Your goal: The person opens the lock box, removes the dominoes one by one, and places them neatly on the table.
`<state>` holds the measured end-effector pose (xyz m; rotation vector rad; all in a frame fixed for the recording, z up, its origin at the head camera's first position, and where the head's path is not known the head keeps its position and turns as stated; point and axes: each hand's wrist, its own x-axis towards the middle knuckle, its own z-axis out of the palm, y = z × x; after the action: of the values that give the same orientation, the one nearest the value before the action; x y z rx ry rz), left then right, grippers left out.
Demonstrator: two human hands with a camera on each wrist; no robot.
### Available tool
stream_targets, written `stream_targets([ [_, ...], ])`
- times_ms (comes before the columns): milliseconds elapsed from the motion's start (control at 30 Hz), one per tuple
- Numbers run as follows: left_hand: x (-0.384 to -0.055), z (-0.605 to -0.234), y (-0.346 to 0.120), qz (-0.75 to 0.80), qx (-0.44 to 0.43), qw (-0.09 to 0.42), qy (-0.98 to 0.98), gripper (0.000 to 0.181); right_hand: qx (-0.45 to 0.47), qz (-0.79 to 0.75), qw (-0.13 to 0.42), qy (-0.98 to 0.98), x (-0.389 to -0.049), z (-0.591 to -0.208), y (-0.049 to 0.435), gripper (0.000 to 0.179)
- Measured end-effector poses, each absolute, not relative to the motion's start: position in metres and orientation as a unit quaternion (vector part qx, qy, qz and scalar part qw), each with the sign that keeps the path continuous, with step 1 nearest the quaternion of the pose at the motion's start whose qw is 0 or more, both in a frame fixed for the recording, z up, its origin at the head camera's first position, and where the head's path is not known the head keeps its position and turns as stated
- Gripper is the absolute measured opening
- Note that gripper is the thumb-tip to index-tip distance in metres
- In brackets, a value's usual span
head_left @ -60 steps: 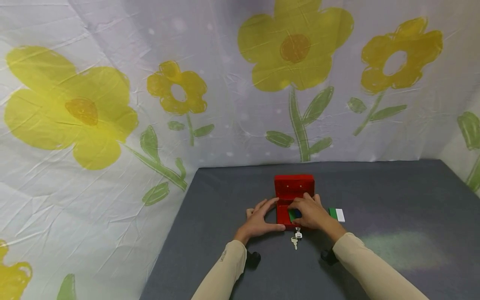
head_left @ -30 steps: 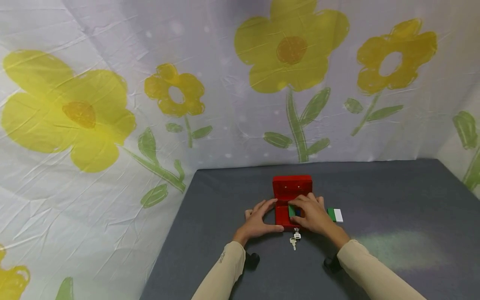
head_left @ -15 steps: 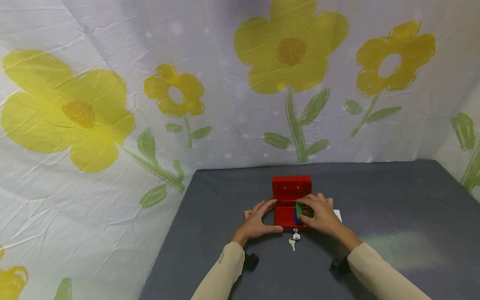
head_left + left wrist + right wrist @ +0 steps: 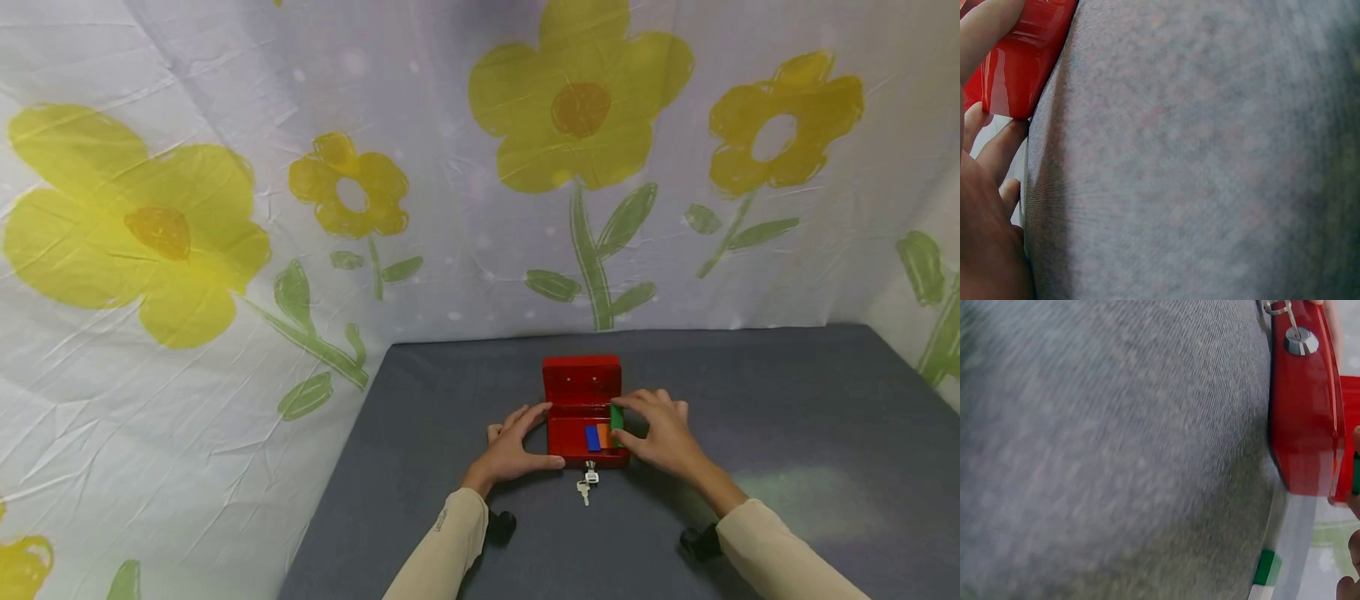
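A red cash box (image 4: 561,437) stands on the dark table, its lid (image 4: 582,379) raised. My left hand (image 4: 512,455) holds its left side, thumb at the front corner and fingers towards the back; the left wrist view shows fingers (image 4: 1002,150) against the red wall. At the box's right end, my right hand (image 4: 666,435) pinches a green block (image 4: 617,423) between thumb and fingers. Blue (image 4: 592,438) and orange (image 4: 604,435) pieces lie side by side just left of it, inside the box. My fingers partly cover the green block.
Keys (image 4: 584,492) hang from the lock (image 4: 1301,341) on the box's front. A green-and-white block (image 4: 1267,569) lies on the table beyond the box, hidden by my right hand in the head view. A flower-printed cloth (image 4: 465,250) hangs behind the table (image 4: 750,383).
My right hand has moved the green block from the middle of the box to its right end, bringing the blue and orange pieces into view. My left hand has kept its place.
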<state>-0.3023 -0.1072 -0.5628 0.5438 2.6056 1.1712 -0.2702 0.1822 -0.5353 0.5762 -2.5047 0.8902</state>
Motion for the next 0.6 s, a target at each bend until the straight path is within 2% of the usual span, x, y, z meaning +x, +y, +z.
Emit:
stream_targets([
  [600, -0.297, -0.558, -0.107, 0.411, 0.183, 0.117, 0.885, 0.094, 0.168, 0.313, 0.244, -0.903, -0.255, -0.533, 0.209, 0.047],
])
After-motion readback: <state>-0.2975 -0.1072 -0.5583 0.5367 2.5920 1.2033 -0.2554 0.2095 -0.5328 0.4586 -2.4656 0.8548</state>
